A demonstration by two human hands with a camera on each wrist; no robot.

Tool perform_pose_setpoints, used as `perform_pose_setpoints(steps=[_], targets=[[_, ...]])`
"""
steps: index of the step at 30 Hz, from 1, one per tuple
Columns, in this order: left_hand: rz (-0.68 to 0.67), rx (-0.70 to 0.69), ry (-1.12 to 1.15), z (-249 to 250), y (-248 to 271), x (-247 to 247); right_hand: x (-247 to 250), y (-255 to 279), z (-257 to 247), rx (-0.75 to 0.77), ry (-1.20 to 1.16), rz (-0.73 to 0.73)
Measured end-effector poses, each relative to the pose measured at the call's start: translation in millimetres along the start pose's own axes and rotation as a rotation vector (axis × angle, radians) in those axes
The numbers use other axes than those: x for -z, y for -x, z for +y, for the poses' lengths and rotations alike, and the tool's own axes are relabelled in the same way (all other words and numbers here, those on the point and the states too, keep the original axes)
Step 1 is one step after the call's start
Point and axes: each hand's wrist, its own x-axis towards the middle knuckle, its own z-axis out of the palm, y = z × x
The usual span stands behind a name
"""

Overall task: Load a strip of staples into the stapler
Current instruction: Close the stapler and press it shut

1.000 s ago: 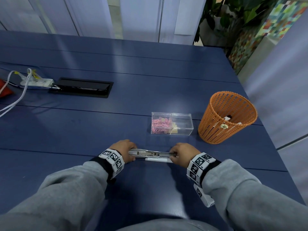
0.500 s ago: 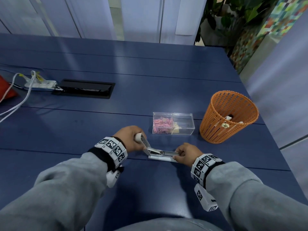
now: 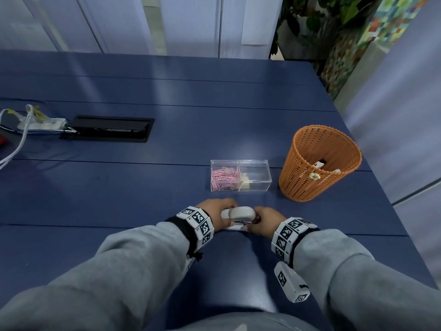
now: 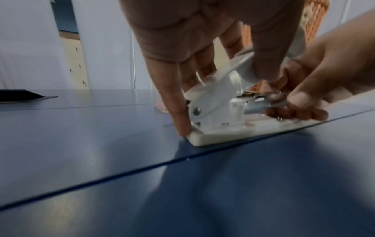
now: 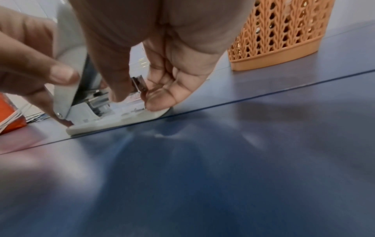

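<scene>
A white stapler (image 3: 240,214) lies on the blue table (image 3: 119,192) just in front of me, its base (image 4: 211,136) flat on the top. My left hand (image 3: 214,208) grips the white cover (image 4: 221,75), which is tilted up over the base, thumb on top and a finger down at the hinge end. My right hand (image 3: 263,220) pinches the front end of the metal magazine (image 5: 139,84) between thumb and fingers. In the left wrist view the magazine (image 4: 256,105) shows under the raised cover. I cannot make out a staple strip inside it.
A clear two-part box (image 3: 241,175) with pink paper clips stands just beyond the stapler. An orange mesh basket (image 3: 319,163) is to its right, near the table's right edge. A black cable hatch (image 3: 107,129) and white cables (image 3: 35,123) lie far left.
The cover lay flat out to the left, then stood raised; my left hand has now swung it over to the right above the magazine. My right hand stays at the front end.
</scene>
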Motion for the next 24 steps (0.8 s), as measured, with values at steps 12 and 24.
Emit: perform_pose_setpoints(steps=[12, 24], targets=[[-0.009, 0.06, -0.183, -8, -7, -4, -5, -1, 4, 0.03, -0.073, 0.077], [0.178, 0.007, 0.05, -6, 7, 7, 20, 14, -18, 0.057, -0.47, 0.137]])
